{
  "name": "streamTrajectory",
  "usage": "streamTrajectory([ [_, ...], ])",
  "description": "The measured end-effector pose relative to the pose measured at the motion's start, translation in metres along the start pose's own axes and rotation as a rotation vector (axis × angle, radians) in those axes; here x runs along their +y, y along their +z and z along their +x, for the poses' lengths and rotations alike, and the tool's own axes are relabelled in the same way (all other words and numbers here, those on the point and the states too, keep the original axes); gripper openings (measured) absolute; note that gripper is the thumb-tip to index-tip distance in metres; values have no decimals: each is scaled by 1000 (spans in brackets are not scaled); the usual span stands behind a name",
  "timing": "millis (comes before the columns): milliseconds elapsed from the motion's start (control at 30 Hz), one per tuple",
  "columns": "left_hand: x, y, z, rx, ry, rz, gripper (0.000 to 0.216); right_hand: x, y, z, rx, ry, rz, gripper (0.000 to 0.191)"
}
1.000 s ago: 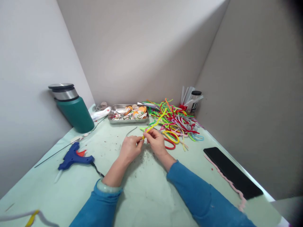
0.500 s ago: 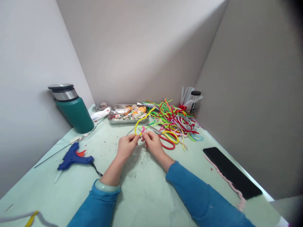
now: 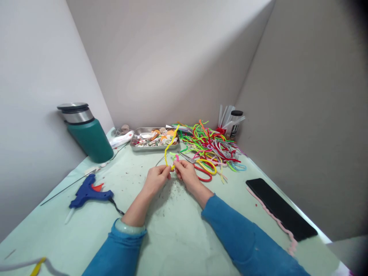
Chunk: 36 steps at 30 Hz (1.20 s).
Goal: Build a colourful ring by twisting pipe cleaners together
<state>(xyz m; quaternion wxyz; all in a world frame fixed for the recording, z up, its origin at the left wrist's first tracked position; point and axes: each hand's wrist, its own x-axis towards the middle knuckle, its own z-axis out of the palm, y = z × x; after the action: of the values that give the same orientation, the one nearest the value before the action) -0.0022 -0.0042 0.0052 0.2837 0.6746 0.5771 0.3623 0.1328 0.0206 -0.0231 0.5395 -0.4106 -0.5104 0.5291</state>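
Observation:
Between my fingertips runs a yellow pipe cleaner (image 3: 166, 150), its long free end rising toward the metal tray. My left hand (image 3: 156, 178) pinches it near its lower end. Close beside, my right hand (image 3: 185, 173) is closed at the same spot, where a short pink piece of pipe cleaner (image 3: 177, 157) shows above the fingers. How the yellow and pink pieces join is hidden by the fingertips. Just right of my right hand lie scissors (image 3: 205, 168) with red and yellow handles.
A metal tray (image 3: 132, 146) of small pieces stands at the back, beside a heap of coloured pipe cleaners (image 3: 212, 143). On the left are a green bottle (image 3: 96, 142) and a blue glue gun (image 3: 89, 193). A black phone-like slab (image 3: 281, 209) lies right, along a pink pipe cleaner (image 3: 271, 215).
The free end of the yellow pipe cleaner has swung left and more upright. My hands have shifted slightly, and the pink piece has moved a little right.

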Motion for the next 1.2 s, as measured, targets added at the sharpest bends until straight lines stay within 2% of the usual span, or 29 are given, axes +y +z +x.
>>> streamTrajectory([
  [167,-3,2,0,44,-6,-90,31,1,0,0,7,-21,-10,36],
  [367,-5,3,2,53,4,-43,36,0,1,-1,-2,-19,-20,35],
  [500,-6,4,3,63,-44,-63,31,-2,2,-3,4,-12,-9,34],
  [600,-7,7,4,148,-85,-98,28,-3,3,-3,9,1,8,33],
  [700,-9,8,5,227,-15,-100,27,-4,3,-3,14,2,10,33],
  [800,-10,8,5,219,42,-56,27,-5,3,-3,15,-5,11,33],
  [967,-9,8,4,214,7,-24,30,-5,3,-3,13,-5,16,33],
  [1200,-10,8,4,211,37,-18,27,-4,2,-3,10,-6,18,35],
])
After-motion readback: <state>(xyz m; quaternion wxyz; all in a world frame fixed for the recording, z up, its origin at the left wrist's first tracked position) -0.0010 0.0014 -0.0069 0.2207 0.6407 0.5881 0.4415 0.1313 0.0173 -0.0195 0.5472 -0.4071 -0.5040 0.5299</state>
